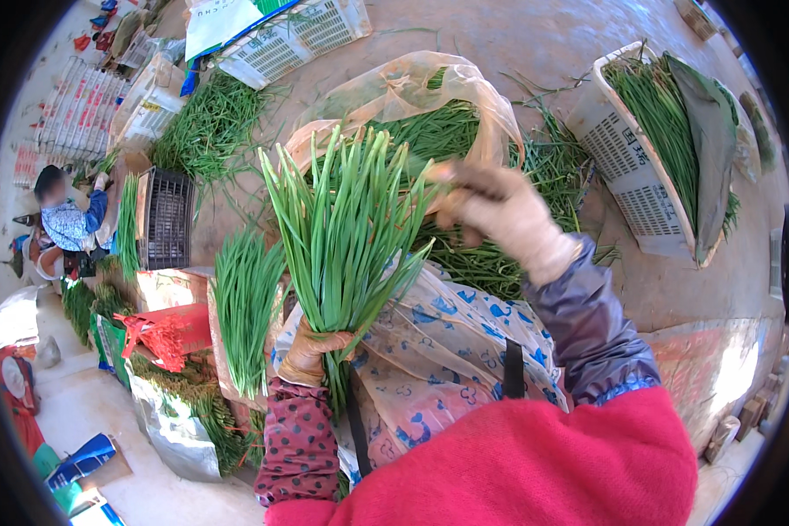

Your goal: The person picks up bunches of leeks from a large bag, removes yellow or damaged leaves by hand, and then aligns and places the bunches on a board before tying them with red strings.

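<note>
My left hand (312, 352), in a tan glove, grips a thick bunch of long green leafy stalks (342, 230) low down. The stalks fan out upward, their pale ends at the top. Close to the bunch's upper right edge is my right hand (506, 207), in a pale glove with soiled fingers. Motion blurs those fingers, so whether they pinch a stalk cannot be told. Behind the bunch lies an open mesh bag (401, 89) with more greens (434, 128) inside. A patterned plastic apron (427, 368) covers my lap. Left of the bunch, a second sheaf of stalks (246, 309) rests on a board.
A white plastic crate (657, 204) full of stalks stands at right, a dark cloth (710, 144) over it. Loose greens (204, 125) are heaped upper left, near a black crate (166, 217). Red ties (164, 338) lie at left. Another person (72, 214) sits farther left.
</note>
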Available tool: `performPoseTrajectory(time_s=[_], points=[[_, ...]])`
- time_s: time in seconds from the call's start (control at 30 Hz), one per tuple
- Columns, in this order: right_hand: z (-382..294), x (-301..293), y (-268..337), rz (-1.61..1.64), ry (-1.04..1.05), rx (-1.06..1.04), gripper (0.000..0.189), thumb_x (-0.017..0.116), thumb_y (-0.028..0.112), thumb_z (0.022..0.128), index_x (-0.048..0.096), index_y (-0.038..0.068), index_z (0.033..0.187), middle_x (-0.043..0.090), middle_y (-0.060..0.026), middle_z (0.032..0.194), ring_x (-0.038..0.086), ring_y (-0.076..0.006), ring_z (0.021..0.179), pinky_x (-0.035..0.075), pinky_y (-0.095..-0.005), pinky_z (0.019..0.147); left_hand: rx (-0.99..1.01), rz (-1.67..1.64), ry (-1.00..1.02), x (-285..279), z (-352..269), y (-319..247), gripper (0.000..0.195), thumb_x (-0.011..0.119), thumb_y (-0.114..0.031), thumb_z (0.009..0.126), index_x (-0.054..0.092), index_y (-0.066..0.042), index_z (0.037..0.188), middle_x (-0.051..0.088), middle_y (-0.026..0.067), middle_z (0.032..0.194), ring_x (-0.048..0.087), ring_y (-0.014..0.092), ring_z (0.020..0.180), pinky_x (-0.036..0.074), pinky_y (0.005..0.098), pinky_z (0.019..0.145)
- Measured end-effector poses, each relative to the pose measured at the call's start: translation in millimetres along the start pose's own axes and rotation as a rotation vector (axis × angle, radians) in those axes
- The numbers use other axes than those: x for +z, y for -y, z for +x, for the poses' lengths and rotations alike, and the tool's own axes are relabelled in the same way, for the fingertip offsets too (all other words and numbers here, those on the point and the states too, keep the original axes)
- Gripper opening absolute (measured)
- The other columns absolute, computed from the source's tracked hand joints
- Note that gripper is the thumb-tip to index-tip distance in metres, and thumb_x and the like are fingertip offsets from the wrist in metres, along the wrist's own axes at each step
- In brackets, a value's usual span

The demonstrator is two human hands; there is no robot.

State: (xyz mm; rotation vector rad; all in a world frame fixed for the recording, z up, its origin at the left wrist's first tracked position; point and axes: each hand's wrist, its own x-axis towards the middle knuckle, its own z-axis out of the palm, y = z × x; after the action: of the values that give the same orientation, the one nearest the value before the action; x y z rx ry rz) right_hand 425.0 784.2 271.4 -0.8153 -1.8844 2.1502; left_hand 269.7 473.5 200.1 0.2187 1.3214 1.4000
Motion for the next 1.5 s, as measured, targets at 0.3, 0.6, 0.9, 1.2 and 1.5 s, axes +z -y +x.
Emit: performPoseTrajectory(time_s=[0.3, 0.6, 0.9, 1.2, 1.5], points=[[19, 42, -25, -0.189, 0.473, 0.216, 0.018, 0.063, 0.021, 0.086, 0.067, 0.005, 0.092, 0.062, 0.0003, 0.067, 0.055, -0.0067, 0.057, 0.045, -0.0235, 0.053, 0.067, -0.131, 0.048, 4, 0, 0, 0.053, 0.075, -0.003, 0.067, 0.057, 0.003, 0.116, 0.066, 0.0186, 0.092, 0.059, 0.022, 0.058, 0.047, 0.0333, 0.05], [-14, 13, -9, 0.084, 0.563, 0.185, 0.019, 0.058, 0.015, 0.09, 0.068, 0.001, 0.098, 0.063, -0.0029, 0.07, 0.054, -0.006, 0.058, 0.043, -0.022, 0.052, 0.119, -0.131, 0.039, 2, 8, -1, 0.054, 0.071, 0.001, 0.071, 0.054, 0.003, 0.122, 0.062, 0.023, 0.099, 0.054, 0.02, 0.056, 0.046, 0.0323, 0.05], [20, 62, -13, 0.039, 0.144, -0.135, 0.033, 0.057, 0.013, 0.093, 0.059, 0.006, 0.125, 0.062, -0.0036, 0.071, 0.056, -0.0095, 0.057, 0.043, -0.0233, 0.053, 0.093, -0.18, -0.042, 24, 7, -2, 0.043, 0.069, 0.007, 0.071, 0.061, 0.002, 0.113, 0.068, 0.0167, 0.098, 0.057, 0.018, 0.06, 0.046, 0.0302, 0.052], [33, 63, -3, -0.935, 0.027, -0.231, 0.036, 0.061, 0.037, 0.087, 0.061, 0.014, 0.114, 0.066, -0.0156, 0.077, 0.065, -0.0352, 0.074, 0.051, -0.045, 0.065, 0.097, -0.171, 0.007, 19, 8, 6, 0.042, 0.07, 0.006, 0.072, 0.061, 0.002, 0.113, 0.067, 0.0161, 0.098, 0.057, 0.018, 0.062, 0.046, 0.0297, 0.053], [46, 61, -12, -0.593, 0.142, -0.07, 0.041, 0.068, 0.029, 0.08, 0.062, 0.004, 0.112, 0.068, -0.0142, 0.086, 0.068, -0.03, 0.08, 0.051, -0.0389, 0.071, 0.034, -0.164, 0.031, 22, 3, 4, 0.055, 0.073, 0.002, 0.069, 0.054, 0.001, 0.12, 0.064, 0.0188, 0.097, 0.056, 0.018, 0.061, 0.046, 0.0305, 0.051]])
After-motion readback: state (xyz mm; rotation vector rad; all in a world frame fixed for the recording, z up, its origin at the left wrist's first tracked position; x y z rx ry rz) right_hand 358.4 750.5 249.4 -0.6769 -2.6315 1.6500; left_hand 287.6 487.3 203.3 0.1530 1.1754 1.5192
